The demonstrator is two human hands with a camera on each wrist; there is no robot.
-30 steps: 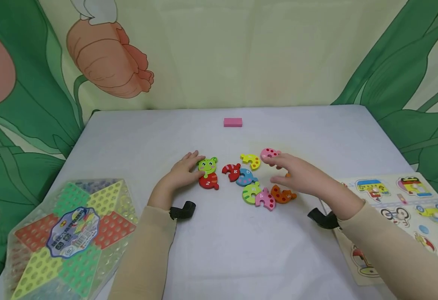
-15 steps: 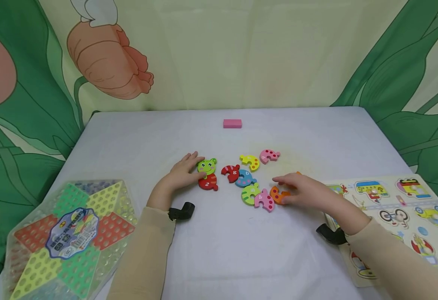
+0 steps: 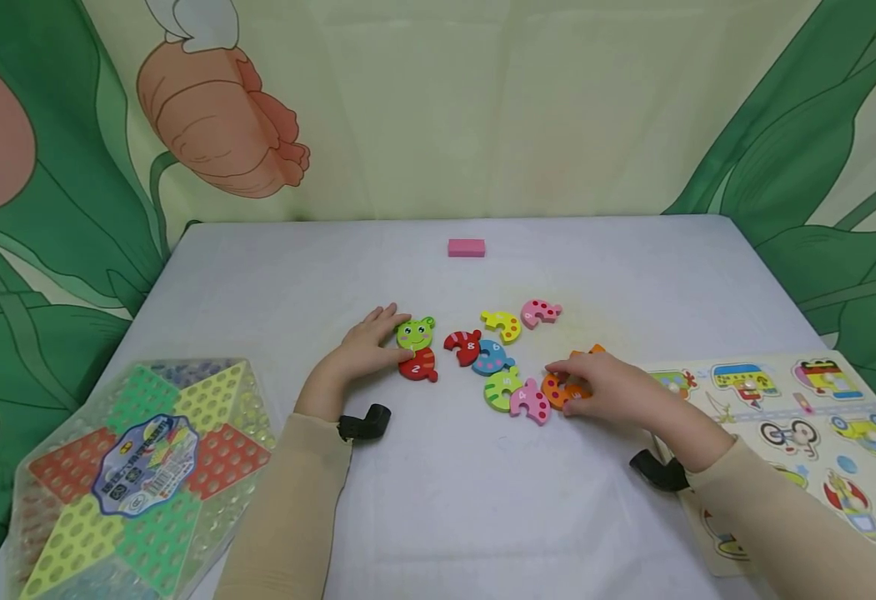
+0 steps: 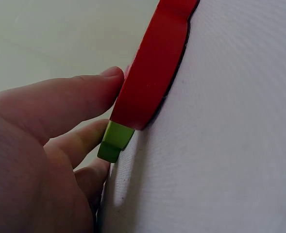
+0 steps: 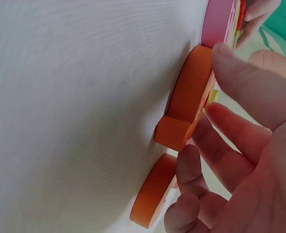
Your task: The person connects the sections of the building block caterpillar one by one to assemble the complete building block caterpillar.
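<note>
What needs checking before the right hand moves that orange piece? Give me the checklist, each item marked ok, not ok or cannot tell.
1. Right hand placed on the orange piece: ok, its fingers are around it.
2. Grip firm: cannot tell.
3. Orange piece free of the pink spotted piece beside it: not ok, their edges appear to meet.
4. Second orange piece well away from the right hand: not ok, it lies close by the fingers.
5. Green head and red 2 piece together: ok, they sit joined, with the left hand against them.
6. Orange piece's number: cannot tell, too small and partly covered.
</note>
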